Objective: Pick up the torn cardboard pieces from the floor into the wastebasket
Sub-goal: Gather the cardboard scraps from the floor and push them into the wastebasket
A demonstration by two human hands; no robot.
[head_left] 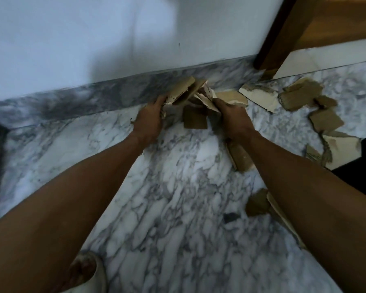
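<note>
Both hands reach low to the marble floor near the wall. My left hand (149, 118) grips a bundle of torn cardboard pieces (185, 89), tan with white faces. My right hand (230, 116) holds another torn piece (206, 96) that leans against that bundle. A small brown piece (194, 119) lies on the floor between the hands. More torn pieces (300, 95) are scattered to the right, and others (241, 157) lie under my right forearm. No wastebasket is in view.
A white wall with a grey marble skirting (93, 96) runs along the far side. A dark wooden door frame (283, 32) stands at the upper right. My foot in a light slipper (87, 271) is at the bottom left. A dark object (359, 163) sits at the right edge.
</note>
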